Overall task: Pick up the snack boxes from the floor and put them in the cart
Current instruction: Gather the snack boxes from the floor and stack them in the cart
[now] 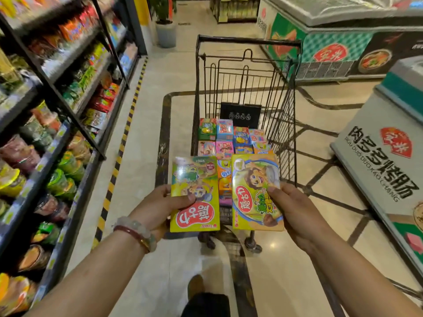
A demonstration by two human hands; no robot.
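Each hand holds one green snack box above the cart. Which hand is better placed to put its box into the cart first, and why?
Probably the right hand. Its green box hangs over the cart basket, above the boxes inside. The left hand holds its box nearer the cart's left edge.

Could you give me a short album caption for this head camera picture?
Left hand and right hand each hold a green snack box over a cart already lined with boxes.

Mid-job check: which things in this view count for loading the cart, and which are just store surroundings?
Job:
left hand gripping a green snack box
right hand gripping a second green box
cart
boxes already in cart

Surroundings:
snack shelves
freezers
potted plant
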